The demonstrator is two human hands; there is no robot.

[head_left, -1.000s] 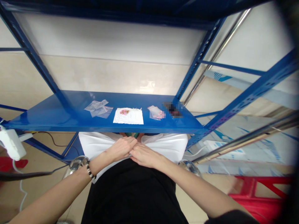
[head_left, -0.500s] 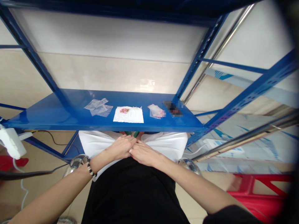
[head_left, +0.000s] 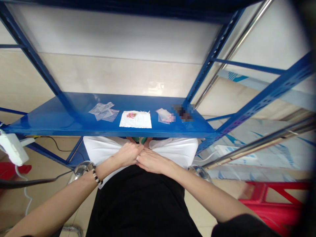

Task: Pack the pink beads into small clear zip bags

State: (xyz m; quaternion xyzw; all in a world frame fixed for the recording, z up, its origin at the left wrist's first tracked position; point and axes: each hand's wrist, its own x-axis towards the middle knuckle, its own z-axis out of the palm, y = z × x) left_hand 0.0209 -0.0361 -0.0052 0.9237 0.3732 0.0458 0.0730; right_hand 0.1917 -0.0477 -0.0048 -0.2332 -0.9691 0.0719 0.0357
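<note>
My left hand (head_left: 128,154) and my right hand (head_left: 152,161) rest together on my lap, over the hem of a white top (head_left: 103,149) and black trousers (head_left: 138,204). The left hand's fingers are curled, their tips tucked against the right hand; what they hold, if anything, is hidden. The right hand lies flat with its fingers stretched toward the left hand. A beaded bracelet (head_left: 96,177) circles my left wrist. Above the hands, a blue metal shelf (head_left: 61,120) carries a white cloth (head_left: 135,119) with small pink pieces (head_left: 131,115) on it.
Clear plastic bags (head_left: 104,112) lie left of the cloth, and a bag with pink contents (head_left: 165,116) lies to its right. Blue uprights (head_left: 212,56) frame the shelf. A white device (head_left: 12,148) hangs at left. A red stool (head_left: 276,204) stands at lower right.
Both hands have crept slightly up and forward on my lap and stay touching. The view has tilted a little; nothing on the shelf has moved.
</note>
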